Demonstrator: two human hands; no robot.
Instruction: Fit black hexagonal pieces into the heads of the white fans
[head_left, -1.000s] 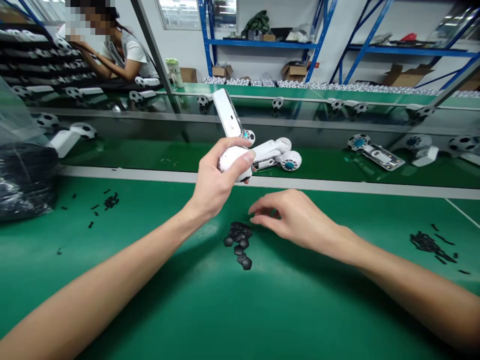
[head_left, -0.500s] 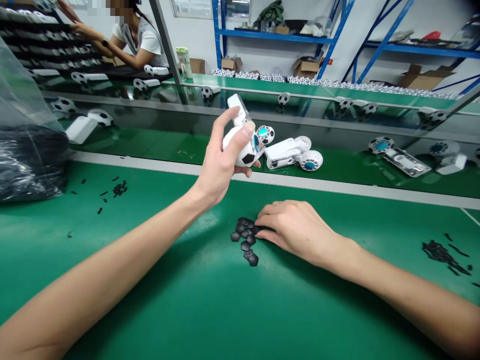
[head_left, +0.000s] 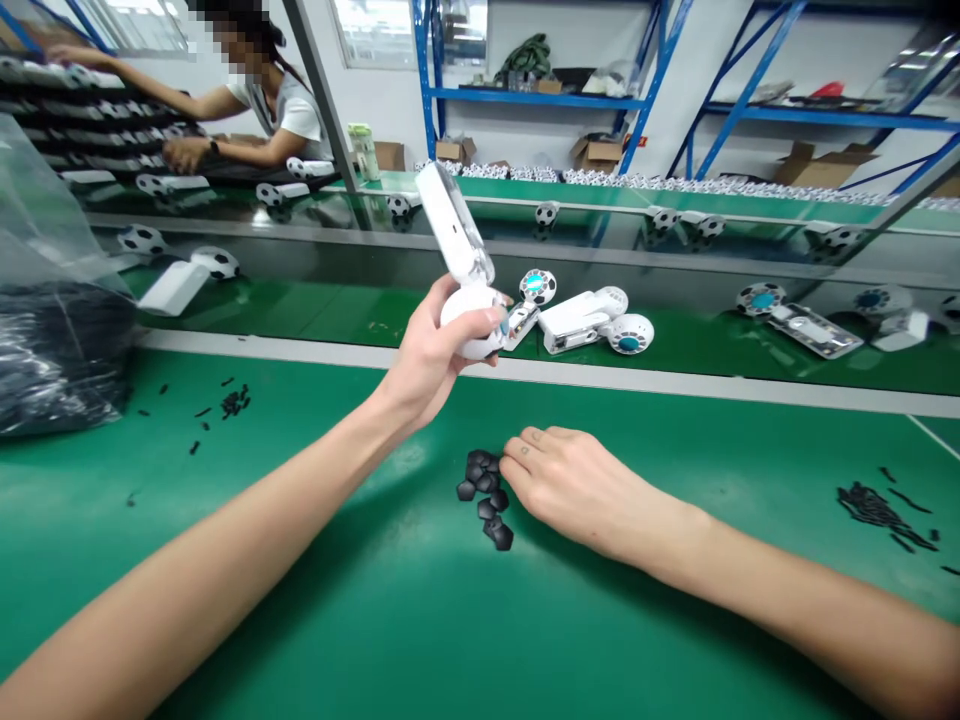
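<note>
My left hand (head_left: 431, 355) grips a white device (head_left: 456, 225), its long body pointing up and to the left and its round head between thumb and fingers. A small pile of black pentagon pieces (head_left: 481, 472) lies on the green table. At the pile's right edge, my right hand (head_left: 559, 475) rests with its fingers curled together; whatever is between the fingertips is hidden. Just beyond my left hand, white devices (head_left: 574, 320) with round heads lie on the green belt.
A clear bag of black parts (head_left: 60, 350) stands at the left. Thin black strips lie in piles at left (head_left: 235, 402) and right (head_left: 874, 508). More ball-patterned devices (head_left: 817, 330) sit on the belt. A person (head_left: 289, 115) works behind it at upper left.
The device in my left hand has tilted, showing more of its long body. My right hand's fingers have closed together beside the black pile. The person's arms at the back have moved apart.
</note>
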